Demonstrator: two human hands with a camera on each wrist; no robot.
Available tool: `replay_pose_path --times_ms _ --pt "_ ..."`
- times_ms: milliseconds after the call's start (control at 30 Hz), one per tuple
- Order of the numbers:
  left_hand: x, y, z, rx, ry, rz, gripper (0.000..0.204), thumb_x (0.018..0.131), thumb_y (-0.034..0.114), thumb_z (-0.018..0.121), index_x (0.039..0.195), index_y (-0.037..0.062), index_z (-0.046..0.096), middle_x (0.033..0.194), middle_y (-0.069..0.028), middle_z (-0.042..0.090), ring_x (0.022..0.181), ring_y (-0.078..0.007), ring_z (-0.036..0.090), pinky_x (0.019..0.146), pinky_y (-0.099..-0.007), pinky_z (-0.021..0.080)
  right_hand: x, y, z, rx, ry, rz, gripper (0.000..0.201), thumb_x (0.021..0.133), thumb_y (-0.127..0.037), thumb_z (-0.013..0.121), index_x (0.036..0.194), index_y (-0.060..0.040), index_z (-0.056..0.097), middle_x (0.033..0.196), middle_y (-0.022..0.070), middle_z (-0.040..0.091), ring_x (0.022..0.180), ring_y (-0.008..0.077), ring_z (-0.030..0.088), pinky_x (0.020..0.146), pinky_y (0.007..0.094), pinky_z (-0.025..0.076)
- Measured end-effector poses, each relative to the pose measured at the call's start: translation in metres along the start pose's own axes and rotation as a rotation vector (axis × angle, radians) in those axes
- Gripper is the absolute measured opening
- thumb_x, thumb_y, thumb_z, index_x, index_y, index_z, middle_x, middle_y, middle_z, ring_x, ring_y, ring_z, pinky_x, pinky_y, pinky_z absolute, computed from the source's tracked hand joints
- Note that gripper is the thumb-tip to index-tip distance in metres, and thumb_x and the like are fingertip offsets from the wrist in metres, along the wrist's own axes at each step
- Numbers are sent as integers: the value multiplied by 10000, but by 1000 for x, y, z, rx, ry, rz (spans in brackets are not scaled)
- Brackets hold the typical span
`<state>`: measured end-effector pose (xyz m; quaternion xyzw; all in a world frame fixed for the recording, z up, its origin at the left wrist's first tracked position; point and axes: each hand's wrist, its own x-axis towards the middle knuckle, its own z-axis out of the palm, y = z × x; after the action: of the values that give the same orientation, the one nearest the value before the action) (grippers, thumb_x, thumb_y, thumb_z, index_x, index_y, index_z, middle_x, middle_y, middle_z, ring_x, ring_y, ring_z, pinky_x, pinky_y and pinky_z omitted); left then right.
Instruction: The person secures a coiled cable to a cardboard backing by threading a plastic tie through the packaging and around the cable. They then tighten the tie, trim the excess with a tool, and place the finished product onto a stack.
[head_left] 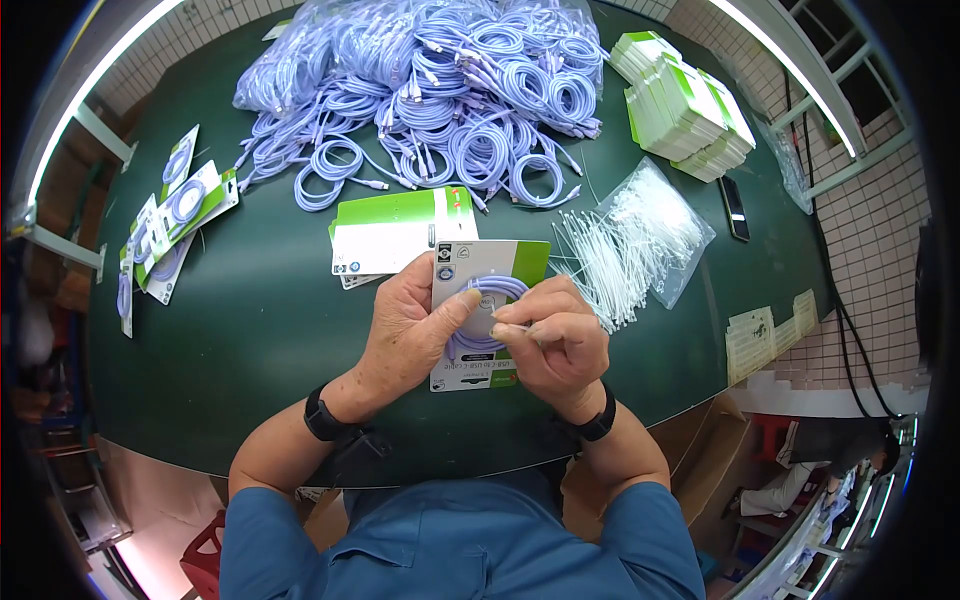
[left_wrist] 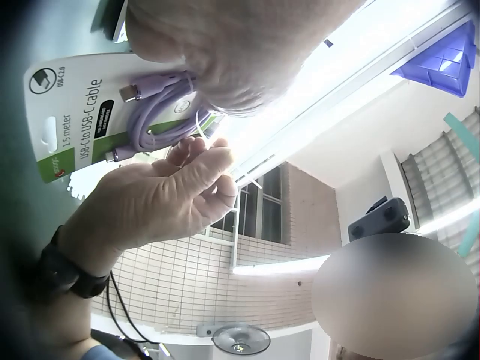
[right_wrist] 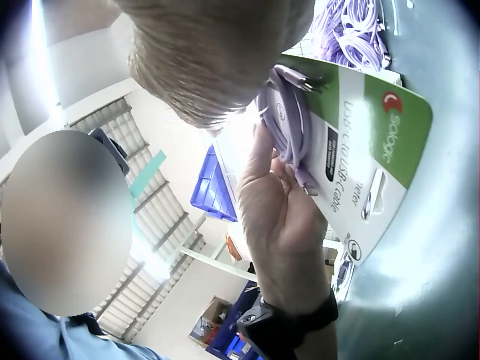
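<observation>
My left hand grips a white and green cardboard packaging card by its left side. A coiled lilac USB-C cable lies flat against the card, with the left thumb pressing on the coil. Over the right side of the card, my right hand has its thumb and fingers pinched together. A thin white cable tie runs from the coil into those fingertips in the left wrist view. Both metal plugs of the cable show there near the card's printed end.
A large heap of coiled lilac cables covers the table's back. Blank cards lie ahead of the hands. To the right are a bag of white cable ties, stacked cards and a phone. Carded cables lie left.
</observation>
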<state>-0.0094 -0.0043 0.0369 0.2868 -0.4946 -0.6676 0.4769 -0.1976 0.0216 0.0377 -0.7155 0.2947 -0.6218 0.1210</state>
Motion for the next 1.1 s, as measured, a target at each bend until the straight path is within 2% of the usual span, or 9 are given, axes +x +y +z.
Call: replay_pose_path --times_ms 100,167,267,367,533,667,767,933,1100 --pt "1 -3 -2 15 -27 -29 325 1042 64 651 1352 -24 609 1228 -95 733 1083 -117 684 962 -300 561 5 2 -4 -81 -4 15 181 885 90 775 987 -28 683 972 152 759 821 237 701 685 338 538" --pt "1 -5 -2 23 -40 -43 333 1044 72 652 1359 -24 606 1240 -100 731 1095 -124 685 978 -306 558 8 5 -6 -127 -12 12 189 882 93 776 1007 -18 687 964 148 754 816 239 698 686 336 540" --pt "1 -10 -1 62 -4 -26 306 1040 57 655 1332 -26 623 1185 -87 747 1046 -114 696 917 -285 575 12 12 -7 -220 -26 6 212 877 98 777 1046 0 696 948 141 742 806 242 692 687 332 545" --pt "1 -12 1 32 -5 -23 304 1040 58 653 1330 -28 625 1189 -91 747 1048 -113 695 920 -284 574 13 19 -6 -333 -44 -82 295 835 108 794 1095 -12 724 932 115 730 799 241 680 676 324 543" --pt "0 -10 -1 60 -51 -62 322 1050 76 646 1353 -25 609 1253 -102 726 1095 -132 687 985 -304 557 9 15 -15 -347 -113 -102 337 784 99 821 1083 -39 752 955 96 728 814 248 687 677 327 549" --pt "0 -10 3 19 -15 -15 296 1042 54 646 1323 -36 626 1194 -98 744 1053 -117 693 923 -283 574 11 9 -18 -353 -123 -161 354 749 85 843 1064 -62 773 1001 90 736 836 254 702 683 325 562" --pt "0 -9 2 20 -10 -8 290 1043 52 643 1319 -36 626 1193 -99 744 1051 -119 694 925 -286 574 9 6 -20 -339 -171 -192 342 741 69 859 1045 -64 775 1011 88 740 848 257 709 693 324 576" --pt "-1 -7 -2 53 -44 -27 332 1050 65 645 1366 -24 602 1242 -99 733 1096 -132 687 984 -302 556 4 10 -18 -316 -145 -190 330 758 64 855 1049 -67 768 1024 95 747 842 253 707 700 323 584" --pt "-2 -7 0 50 -33 -26 326 1050 63 645 1361 -27 605 1238 -97 734 1090 -130 688 982 -301 556 7 10 -15 -282 -98 -152 285 803 57 836 1047 -64 752 999 104 756 823 252 705 671 319 568"
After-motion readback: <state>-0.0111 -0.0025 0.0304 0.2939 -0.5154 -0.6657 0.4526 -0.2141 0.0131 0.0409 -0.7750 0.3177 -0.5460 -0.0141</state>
